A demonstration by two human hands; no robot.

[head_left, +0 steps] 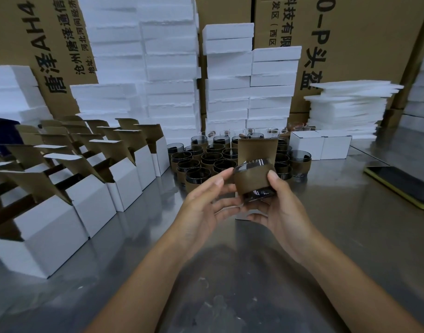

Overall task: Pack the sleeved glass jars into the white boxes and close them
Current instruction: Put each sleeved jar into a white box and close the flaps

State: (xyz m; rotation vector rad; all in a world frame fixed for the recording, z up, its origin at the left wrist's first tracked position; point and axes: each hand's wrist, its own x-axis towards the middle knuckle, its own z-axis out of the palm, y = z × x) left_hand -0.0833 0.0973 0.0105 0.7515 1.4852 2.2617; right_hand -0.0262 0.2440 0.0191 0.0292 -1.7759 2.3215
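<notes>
- Held above the steel table [230, 260] in the right hand [282, 212]: a dark glass jar [254, 181] in a brown sleeve, tilted, thumb on its right side and fingers curled under its base — clamped on it.
- Just left of the jar, the left hand [203, 203], fingers spread and apart, fingertips touching or nearly touching the sleeve; cannot tell which.
- Directly behind the grip, a brown flap [257, 150] standing upright.
- Beyond it, a cluster of sleeved jars [206, 162] on the table.
- Far left of the grip, rows of open white boxes [90, 188], flaps raised.
- Right of the grip, a phone [403, 183] lying flat; farther back, two closed white boxes [320, 146].
- Farthest back — stacked foam blocks [249, 87] against cardboard cartons [365, 32].
</notes>
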